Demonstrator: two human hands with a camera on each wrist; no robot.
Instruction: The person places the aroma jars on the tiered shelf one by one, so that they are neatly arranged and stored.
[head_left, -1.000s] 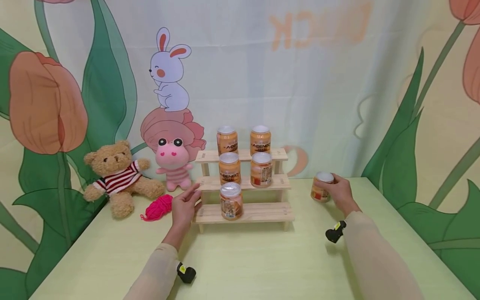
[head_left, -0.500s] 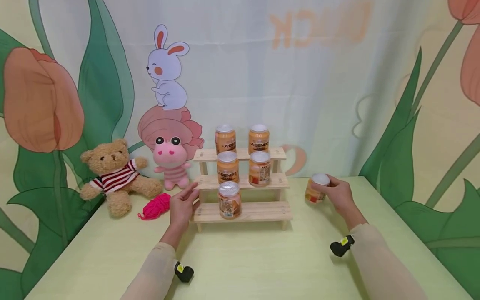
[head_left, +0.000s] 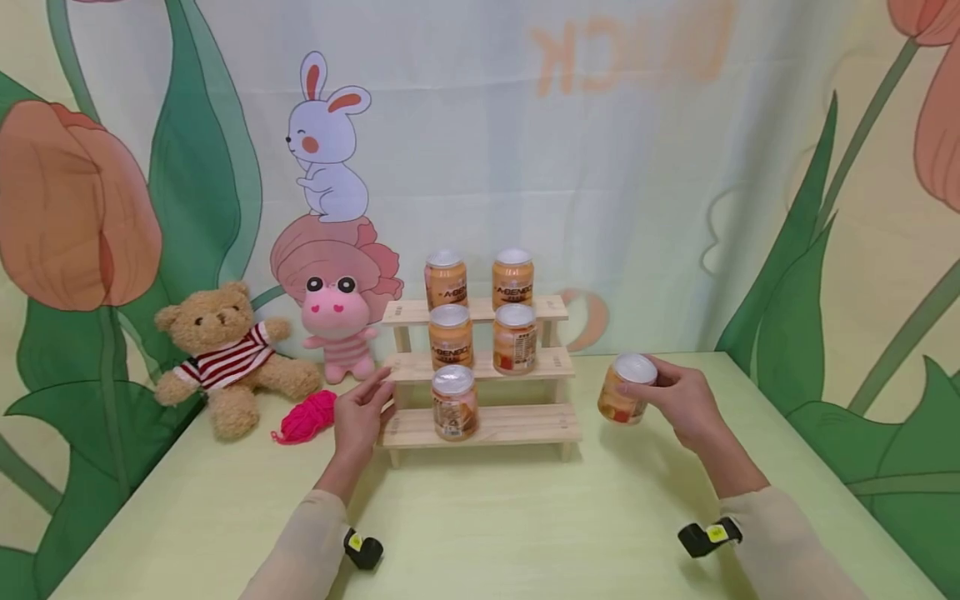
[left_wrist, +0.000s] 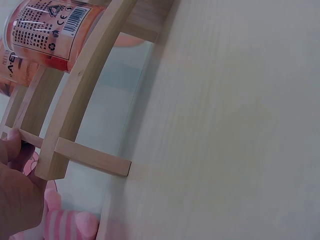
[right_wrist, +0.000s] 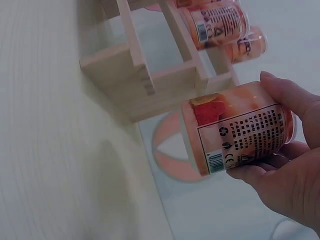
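My right hand [head_left: 686, 404] grips an orange-labelled jar [head_left: 621, 400] with a silver lid, off the table to the right of the rack. Its thumb and fingers wrap the jar from the right, as the right wrist view shows. A three-tier wooden display rack [head_left: 525, 423] stands mid-table. My left hand [head_left: 358, 421] holds the rack's left side, thumb and fingers about the side rail [left_wrist: 31, 138]; some fingertips are hidden. Two jars stand on the top tier, including the right one [head_left: 513, 279], and two on the middle tier. One jar [head_left: 454, 404] is on the bottom tier, left of centre.
Left of the rack sit a teddy bear [head_left: 225, 354] in a striped shirt, a pink plush toy [head_left: 341, 329] and a bundle of pink yarn [head_left: 306, 418]. A printed curtain [head_left: 637, 167] hangs behind the pale green table [head_left: 525, 533].
My right hand has lifted the jar off the table and brought it left and nearer, towards the rack. The left hand stays at the rack's side. The head view has shifted slightly.
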